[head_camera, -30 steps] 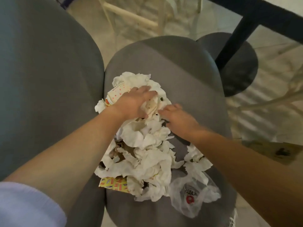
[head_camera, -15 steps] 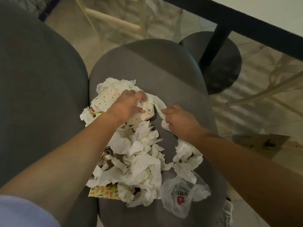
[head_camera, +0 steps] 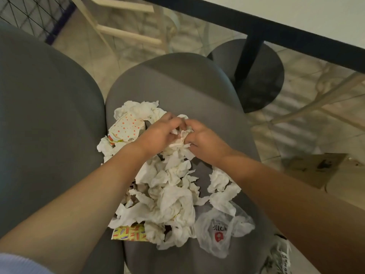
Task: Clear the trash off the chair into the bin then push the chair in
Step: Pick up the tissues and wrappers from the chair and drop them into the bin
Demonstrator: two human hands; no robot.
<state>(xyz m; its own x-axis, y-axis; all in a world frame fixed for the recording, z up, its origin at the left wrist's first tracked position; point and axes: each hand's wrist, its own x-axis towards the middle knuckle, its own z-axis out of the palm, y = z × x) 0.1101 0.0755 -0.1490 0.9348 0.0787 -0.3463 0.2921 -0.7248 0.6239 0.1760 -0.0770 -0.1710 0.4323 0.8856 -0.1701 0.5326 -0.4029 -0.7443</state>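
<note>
A pile of crumpled white tissues [head_camera: 169, 196] covers the grey chair seat [head_camera: 177, 88]. A dotted paper box [head_camera: 126, 127] lies at the pile's far left, a striped wrapper [head_camera: 129, 232] at its near edge, and a clear plastic bag [head_camera: 217, 234] at the near right. My left hand [head_camera: 158, 135] and my right hand [head_camera: 205, 141] meet at the far end of the pile, both closed around the same wad of tissue [head_camera: 181, 135]. No bin is in view.
The grey chair back [head_camera: 43, 125] rises on the left. A black table leg [head_camera: 248, 54] on a round base [head_camera: 262, 80] stands just beyond the seat, under the dark table edge [head_camera: 276, 30]. A flat piece of cardboard [head_camera: 316, 169] lies on the floor at right.
My right hand slid left across the seat until it met my left hand. Both now bunch tissue together at the far end of the pile.
</note>
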